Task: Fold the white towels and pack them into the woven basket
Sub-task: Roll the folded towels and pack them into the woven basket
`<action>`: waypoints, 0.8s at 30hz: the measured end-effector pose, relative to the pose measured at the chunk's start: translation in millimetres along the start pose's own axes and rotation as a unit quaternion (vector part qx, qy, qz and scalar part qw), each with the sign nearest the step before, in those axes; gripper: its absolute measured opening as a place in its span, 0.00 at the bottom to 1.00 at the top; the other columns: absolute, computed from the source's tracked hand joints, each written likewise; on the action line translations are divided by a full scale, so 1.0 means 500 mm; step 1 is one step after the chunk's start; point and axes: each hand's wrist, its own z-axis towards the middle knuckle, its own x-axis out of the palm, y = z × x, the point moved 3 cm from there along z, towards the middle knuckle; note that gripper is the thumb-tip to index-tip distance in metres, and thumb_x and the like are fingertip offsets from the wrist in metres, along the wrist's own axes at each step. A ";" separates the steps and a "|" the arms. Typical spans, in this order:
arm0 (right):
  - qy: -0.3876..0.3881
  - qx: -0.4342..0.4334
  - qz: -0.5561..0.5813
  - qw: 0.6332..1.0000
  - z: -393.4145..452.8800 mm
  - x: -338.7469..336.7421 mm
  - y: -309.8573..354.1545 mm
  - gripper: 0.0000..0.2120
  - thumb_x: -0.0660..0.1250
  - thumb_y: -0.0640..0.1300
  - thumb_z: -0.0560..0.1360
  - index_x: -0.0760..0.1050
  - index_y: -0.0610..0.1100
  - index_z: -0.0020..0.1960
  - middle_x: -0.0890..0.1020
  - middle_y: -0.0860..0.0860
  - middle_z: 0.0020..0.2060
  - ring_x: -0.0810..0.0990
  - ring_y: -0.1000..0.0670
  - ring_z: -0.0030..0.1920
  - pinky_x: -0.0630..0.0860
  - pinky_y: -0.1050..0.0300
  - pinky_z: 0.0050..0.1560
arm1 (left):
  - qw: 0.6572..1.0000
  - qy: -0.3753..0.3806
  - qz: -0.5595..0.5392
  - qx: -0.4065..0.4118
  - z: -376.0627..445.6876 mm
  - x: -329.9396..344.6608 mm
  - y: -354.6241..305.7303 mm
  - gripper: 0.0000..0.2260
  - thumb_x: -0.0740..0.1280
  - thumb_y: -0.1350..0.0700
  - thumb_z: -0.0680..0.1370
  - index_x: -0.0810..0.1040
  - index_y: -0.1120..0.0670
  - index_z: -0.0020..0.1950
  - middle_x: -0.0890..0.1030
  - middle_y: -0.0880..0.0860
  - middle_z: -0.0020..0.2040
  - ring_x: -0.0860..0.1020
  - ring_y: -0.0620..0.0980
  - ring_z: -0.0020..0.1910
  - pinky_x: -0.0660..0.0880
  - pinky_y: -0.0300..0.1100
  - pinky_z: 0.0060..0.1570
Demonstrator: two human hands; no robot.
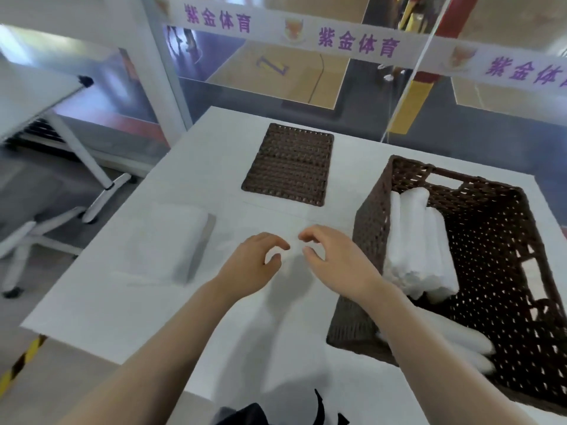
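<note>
While both hands hover close together over the white table (92, 302), the step in hand looks like the start of a fold on a towel spread flat beneath them; that towel is nearly lost against the tabletop, so its edges cannot be made out. The left hand (251, 265) has its fingers curled with thumb and forefinger nearly meeting, and the right hand (334, 259) mirrors it; whether either pinches cloth or holds nothing, I cannot tell.

Just right of the right hand stands the woven basket (506, 271), already holding folded towels (420, 240) stacked against its near-left wall, their long axis running away from the person. More rolled white cloth (454, 345) lies lower in the basket. Left of the left hand rests a folded towel (171, 240), its long axis also pointing away. Beyond the fingertips lies the woven lid (290, 168), flat.

The next move probably calls for a firm pinch on an edge.
</note>
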 end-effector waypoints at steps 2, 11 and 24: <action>0.024 -0.002 -0.002 1.000 0.040 0.057 0.033 0.13 0.59 0.48 0.81 0.73 0.50 0.64 0.77 0.57 0.60 0.73 0.58 0.61 0.68 0.62 0.62 | 0.999 -0.003 0.010 -0.036 -0.017 -0.030 0.074 0.12 0.63 0.57 0.78 0.79 0.47 0.59 0.78 0.43 0.58 0.75 0.45 0.59 0.71 0.43 0.60; 0.163 0.131 0.158 0.965 0.191 0.351 0.108 0.12 0.62 0.46 0.78 0.75 0.49 0.62 0.78 0.55 0.54 0.77 0.54 0.54 0.71 0.63 0.50 | 0.966 -0.030 0.127 -0.221 -0.116 -0.133 0.408 0.28 0.62 0.47 0.73 0.69 0.54 0.72 0.68 0.57 0.74 0.61 0.59 0.75 0.58 0.52 0.74; 0.189 0.318 0.406 0.836 0.324 0.604 0.161 0.20 0.65 0.46 0.70 0.77 0.42 0.61 0.81 0.45 0.58 0.80 0.44 0.57 0.78 0.50 0.58 | 0.953 -0.015 0.190 -0.234 -0.214 -0.109 0.564 0.47 0.76 0.41 0.67 0.58 0.57 0.79 0.64 0.63 0.75 0.62 0.65 0.75 0.65 0.57 0.70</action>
